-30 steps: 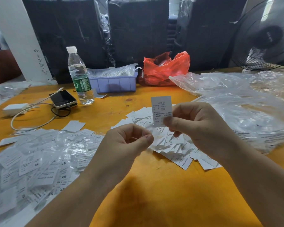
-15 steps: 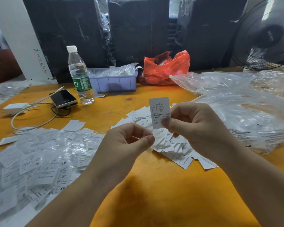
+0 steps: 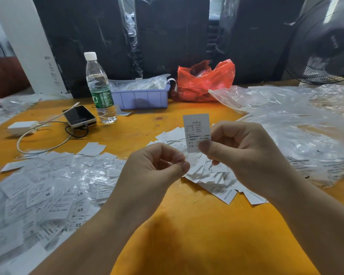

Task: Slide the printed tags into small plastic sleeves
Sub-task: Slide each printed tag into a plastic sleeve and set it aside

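above the pinch of the right hand [image 3: 244, 153] a printed tag [image 3: 196, 130] stands upright, its lower right corner caught between thumb and forefinger and most of its face rising free above and to the left of the grip. just below and left of that pinch, the left hand [image 3: 153, 171] curls its fingers with thumb tip against forefinger; something thin and clear seems to sit in that pinch, but whether it is a plastic sleeve cannot be told. under both hands, on the orange table [image 3: 187, 235], lies a heap of loose tags [image 3: 213, 175]. further left of the left hand spreads a pile of sleeved tags [image 3: 48, 195].
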